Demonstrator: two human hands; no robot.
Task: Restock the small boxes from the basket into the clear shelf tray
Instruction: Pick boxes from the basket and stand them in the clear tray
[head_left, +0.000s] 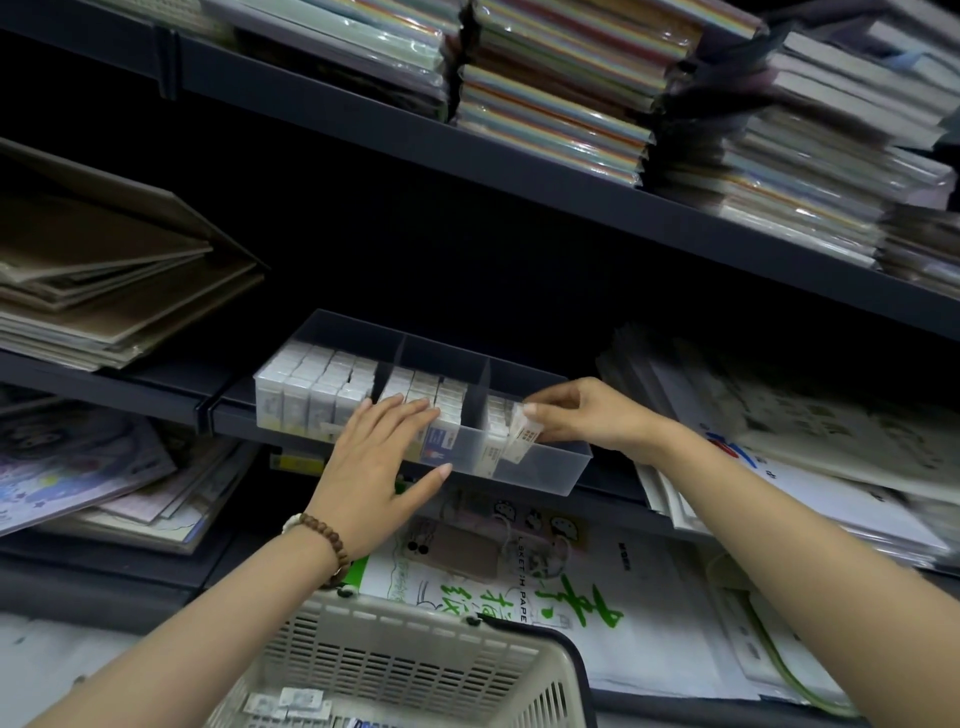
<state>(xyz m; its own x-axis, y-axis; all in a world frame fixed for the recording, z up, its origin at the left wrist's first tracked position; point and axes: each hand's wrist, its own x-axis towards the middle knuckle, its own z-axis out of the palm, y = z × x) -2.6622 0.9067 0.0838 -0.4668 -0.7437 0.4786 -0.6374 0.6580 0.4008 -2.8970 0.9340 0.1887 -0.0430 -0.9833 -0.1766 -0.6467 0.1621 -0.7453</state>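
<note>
Basket (405, 670): nearest, below the arms; a few small boxes (291, 702) lie in its bottom, so stock remains.
Left hand (374, 457): fingers straight and together, flat against the middle row; thumb spread under the tray front.
Right hand (582, 415): fingertips pinch one box (521, 440), tilted, partly down in the right compartment.
Tray (540, 470): left compartment full, middle nearly full, right holds one row with bare room beside it.
Progress: judged well past half; right compartment outstanding.
Obstructions: none seen inside; paper pads (779, 441) lie just beside the tray's right end.
Farther: stacked coloured paper (550, 93) on the shelf above.
</note>
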